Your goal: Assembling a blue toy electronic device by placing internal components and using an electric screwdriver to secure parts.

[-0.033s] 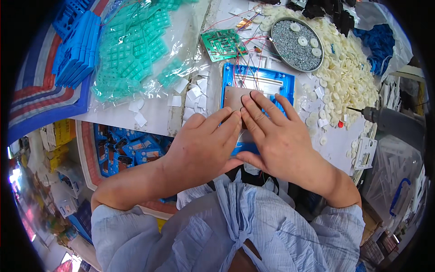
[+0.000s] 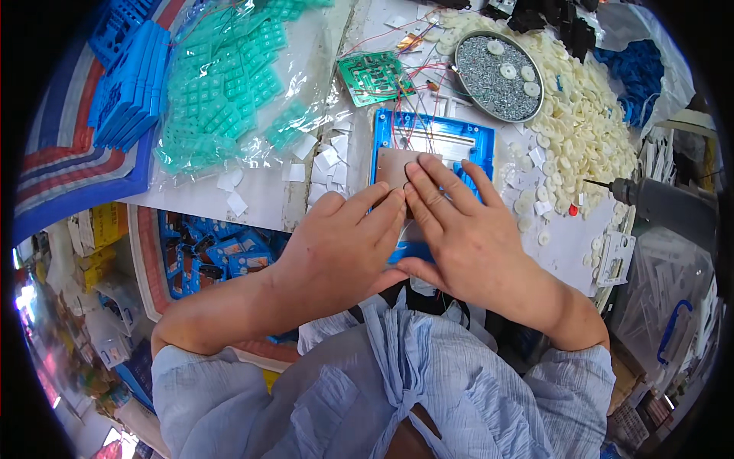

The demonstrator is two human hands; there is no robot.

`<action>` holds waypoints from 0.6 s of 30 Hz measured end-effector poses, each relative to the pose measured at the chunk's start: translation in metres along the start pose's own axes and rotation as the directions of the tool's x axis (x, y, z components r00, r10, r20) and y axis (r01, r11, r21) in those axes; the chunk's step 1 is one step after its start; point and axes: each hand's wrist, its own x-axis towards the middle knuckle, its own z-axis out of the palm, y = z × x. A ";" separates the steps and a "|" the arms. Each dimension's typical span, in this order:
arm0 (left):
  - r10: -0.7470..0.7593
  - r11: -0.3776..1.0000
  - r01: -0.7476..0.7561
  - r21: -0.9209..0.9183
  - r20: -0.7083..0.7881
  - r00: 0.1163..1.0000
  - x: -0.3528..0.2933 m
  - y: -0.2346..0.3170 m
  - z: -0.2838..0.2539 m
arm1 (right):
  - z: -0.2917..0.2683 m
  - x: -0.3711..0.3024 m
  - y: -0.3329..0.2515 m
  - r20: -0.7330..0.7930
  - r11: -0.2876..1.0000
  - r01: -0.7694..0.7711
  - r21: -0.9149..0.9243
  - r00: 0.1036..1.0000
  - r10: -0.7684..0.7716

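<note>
Both hands rest on a flat brown board point(image 2: 391, 164) lying inside a blue plastic casing point(image 2: 483, 141). My right hand point(image 2: 468, 229) has its fingers stretched over the board and the casing's right part. From the left, my left hand point(image 2: 332, 249) sets its fingertips on the board, close to the right fingertips. Its fingers are slightly bent and its thumb stands apart. The thumbs come together near the casing's front edge. Thin red and dark wires run from the casing to a green circuit board point(image 2: 375, 79) behind it. My hands hide the casing's front part.
A round metal tin of small screws point(image 2: 489, 73) stands beside a heap of cream plastic discs point(image 2: 589, 115). An electric screwdriver point(image 2: 665, 203) points in from the right. Green keypads point(image 2: 222, 99) in clear plastic and blue panels point(image 2: 134, 84) lie left. Below sits a bin of blue assemblies point(image 2: 145, 260).
Both hands stay on the board, with barely any movement. The casing, circuit board and tin appear shifted very slightly left.
</note>
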 end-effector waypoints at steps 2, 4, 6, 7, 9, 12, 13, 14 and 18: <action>0.035 0.996 -0.030 -0.079 0.061 0.998 0.008 -0.009 -0.013 | 0.005 0.001 -0.003 -0.009 1.000 0.004 -0.007 1.000 -0.004; 0.122 0.972 -0.092 -0.214 0.131 0.984 0.032 -0.035 -0.032 | 0.009 0.000 -0.003 -0.012 1.000 -0.003 -0.018 1.000 0.003; 0.132 0.937 -0.101 -0.335 0.070 0.989 0.088 -0.060 -0.042 | 0.006 -0.002 -0.006 -0.035 0.999 -0.032 0.013 0.999 0.033; 0.181 0.959 -0.190 -0.212 -0.058 0.982 0.116 -0.071 -0.040 | 0.008 -0.002 -0.007 -0.044 0.999 -0.033 0.020 0.998 0.034; 0.043 0.999 -0.039 0.024 -0.183 0.982 0.177 -0.076 -0.031 | 0.008 -0.001 -0.011 -0.079 0.999 -0.030 0.016 0.996 0.032; 0.011 0.954 0.021 0.298 -0.105 0.994 0.244 -0.092 0.004 | 0.012 0.000 -0.012 -0.077 0.998 -0.040 0.052 0.996 0.044; -0.006 0.948 0.015 0.317 -0.028 1.000 0.251 -0.088 0.002 | 0.014 -0.001 -0.012 -0.083 0.997 -0.048 0.060 0.995 0.053; -0.026 0.942 0.006 0.336 0.054 0.998 0.256 -0.082 0.002 | 0.015 -0.002 -0.012 -0.101 0.996 -0.058 0.061 0.993 0.064; -0.007 0.929 -0.039 0.367 0.124 0.992 0.265 -0.065 0.004 | 0.018 -0.004 -0.012 -0.186 0.986 -0.078 0.148 0.977 0.105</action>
